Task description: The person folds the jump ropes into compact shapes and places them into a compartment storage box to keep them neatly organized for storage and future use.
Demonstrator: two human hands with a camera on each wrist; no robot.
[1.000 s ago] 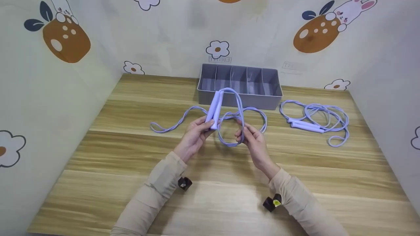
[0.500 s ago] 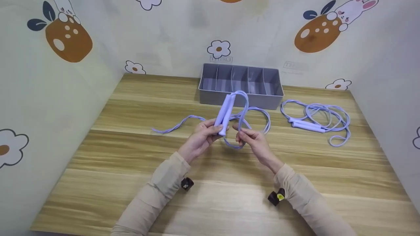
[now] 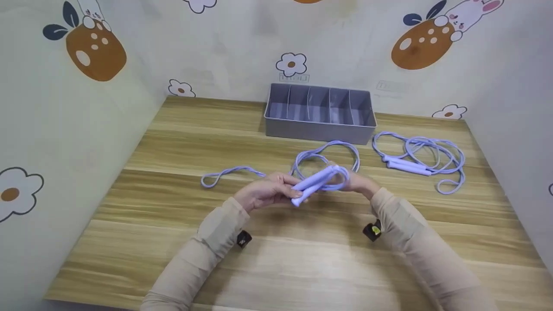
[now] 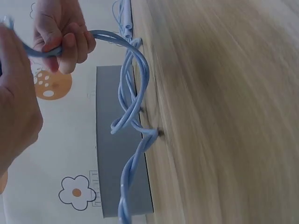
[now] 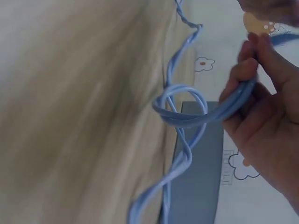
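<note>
I have the left hand [image 3: 268, 192] pinching two blue handles [image 3: 314, 178], the right hand [image 5: 275, 116] curled round their cord [image 5: 233, 100]. Beyond both hands I count one gray box [image 3: 317, 131]; to their right, another rope [image 3: 408, 168].

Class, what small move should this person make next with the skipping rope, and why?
Probably the right grip should gather more rope toward the handles: the left grip holds both handles together, the right holds doubled rope, and much of it lies loose on the table.
</note>
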